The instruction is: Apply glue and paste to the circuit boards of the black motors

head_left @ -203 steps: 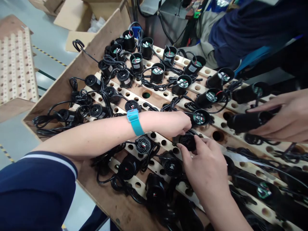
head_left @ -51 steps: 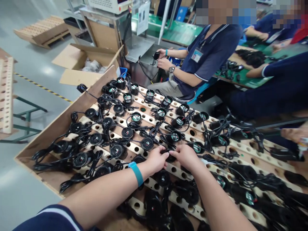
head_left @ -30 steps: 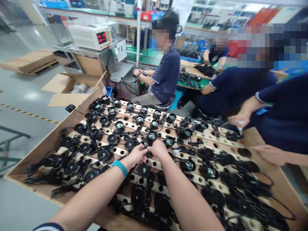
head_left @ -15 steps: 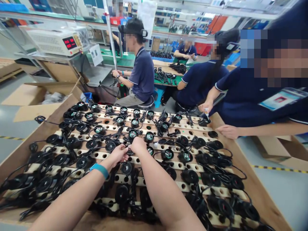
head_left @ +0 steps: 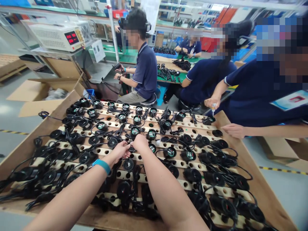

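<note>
My left hand [head_left: 122, 150], with a teal band on its wrist, pinches at the middle of the crate. Beside it my right hand [head_left: 140, 143] is closed, its fingertips nearly meeting those of the left. Between the fingertips is a dark round housing [head_left: 131, 149], mostly covered; whatever they pinch is too small to make out. Just beyond my right hand sits an open black housing [head_left: 134, 131] with a green circuit board inside. A black housing with a slotted round face [head_left: 128, 164] lies nearer to me. Coiled black cables [head_left: 117, 132] run among the units.
The shallow wooden crate [head_left: 261, 179] holds rows of housings on perforated wooden strips [head_left: 172, 116]. At its far right corner, a co-worker's hand [head_left: 213, 102] holds a small white-tipped tool over a housing. An open cardboard box [head_left: 26, 93] stands left; seated co-workers [head_left: 146, 69] are beyond.
The view has shifted slightly, so the crate appears a little lower and further right. My hands stay together at the same spot. The seated co-worker at the left now raises a dark object.
</note>
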A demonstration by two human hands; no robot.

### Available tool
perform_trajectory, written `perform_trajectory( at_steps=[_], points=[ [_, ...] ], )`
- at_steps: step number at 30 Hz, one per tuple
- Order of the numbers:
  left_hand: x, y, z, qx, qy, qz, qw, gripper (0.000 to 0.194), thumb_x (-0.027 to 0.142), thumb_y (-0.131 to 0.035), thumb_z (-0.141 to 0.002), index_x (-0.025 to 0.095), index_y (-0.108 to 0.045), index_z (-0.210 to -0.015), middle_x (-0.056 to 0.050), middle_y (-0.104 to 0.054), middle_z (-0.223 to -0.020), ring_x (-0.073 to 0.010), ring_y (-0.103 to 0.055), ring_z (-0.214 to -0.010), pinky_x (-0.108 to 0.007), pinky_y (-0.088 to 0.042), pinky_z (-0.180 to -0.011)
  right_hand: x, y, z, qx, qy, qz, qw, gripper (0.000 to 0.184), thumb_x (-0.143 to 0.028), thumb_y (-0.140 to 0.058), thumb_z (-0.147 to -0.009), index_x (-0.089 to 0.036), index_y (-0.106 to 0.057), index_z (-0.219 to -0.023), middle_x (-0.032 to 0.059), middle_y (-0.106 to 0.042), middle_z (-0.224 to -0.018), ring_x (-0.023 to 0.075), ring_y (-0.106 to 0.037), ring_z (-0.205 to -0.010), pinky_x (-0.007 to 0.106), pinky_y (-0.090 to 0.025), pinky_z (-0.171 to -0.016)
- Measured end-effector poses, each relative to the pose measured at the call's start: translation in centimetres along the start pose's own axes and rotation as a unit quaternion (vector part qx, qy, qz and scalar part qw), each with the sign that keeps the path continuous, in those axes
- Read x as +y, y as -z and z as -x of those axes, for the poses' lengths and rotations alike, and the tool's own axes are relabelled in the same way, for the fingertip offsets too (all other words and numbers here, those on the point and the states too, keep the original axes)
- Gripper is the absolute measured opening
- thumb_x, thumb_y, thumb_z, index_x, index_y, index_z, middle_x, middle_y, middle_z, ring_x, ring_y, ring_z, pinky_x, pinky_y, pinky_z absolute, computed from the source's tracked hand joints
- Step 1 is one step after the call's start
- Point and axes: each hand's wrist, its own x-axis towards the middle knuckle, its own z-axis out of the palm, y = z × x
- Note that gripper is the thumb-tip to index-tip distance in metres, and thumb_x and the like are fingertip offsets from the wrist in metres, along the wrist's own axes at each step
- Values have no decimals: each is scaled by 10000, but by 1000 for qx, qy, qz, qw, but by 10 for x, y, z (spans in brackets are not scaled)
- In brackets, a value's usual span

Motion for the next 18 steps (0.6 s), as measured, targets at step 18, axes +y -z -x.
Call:
perform_trajectory(
  at_steps=[18],
  points=[
    [4, -2, -1, 5, -8, 24, 1000, 159, 344, -527, -985, 208, -445, -984, 36, -588, -520, -109, -556, -416, -162, -348, -448, 6, -2, -14, 2, 53, 72, 996, 420, -403, -758, -816, -93, -744, -1099, 201, -728, -1109, 263, -703, -1017, 275, -524, -836]
  ],
)
